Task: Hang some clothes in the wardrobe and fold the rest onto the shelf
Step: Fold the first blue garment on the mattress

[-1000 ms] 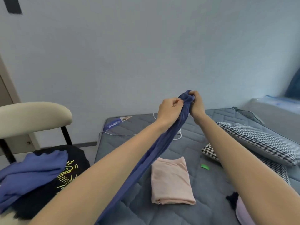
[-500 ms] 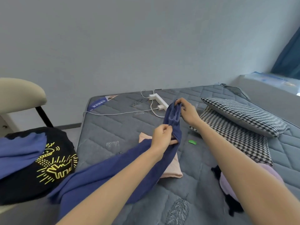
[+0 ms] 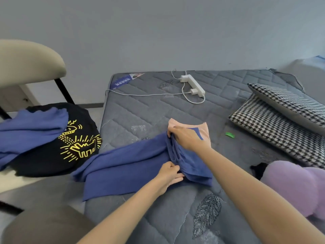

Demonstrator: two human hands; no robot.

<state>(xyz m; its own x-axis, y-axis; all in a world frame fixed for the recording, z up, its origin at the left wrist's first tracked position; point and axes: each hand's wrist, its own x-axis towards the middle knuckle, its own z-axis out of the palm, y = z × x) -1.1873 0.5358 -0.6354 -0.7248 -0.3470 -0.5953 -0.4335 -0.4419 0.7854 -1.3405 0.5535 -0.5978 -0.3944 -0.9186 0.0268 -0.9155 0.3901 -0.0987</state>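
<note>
Head view: left hand (image 3: 169, 175) and right hand (image 3: 184, 138) are each pinching a waistband end, holding the blue trousers (image 3: 126, 164) flat on the mattress (image 3: 140, 111) for folding; legs trailing left of both hands.

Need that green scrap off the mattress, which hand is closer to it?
Right. The right hand grips the blue garment left of the green scrap; the left hand grips it farther off.

blue trousers (image 3: 133, 164) | half-folded, on mattress | overlapping folded pink garment (image 3: 204, 128)
</note>
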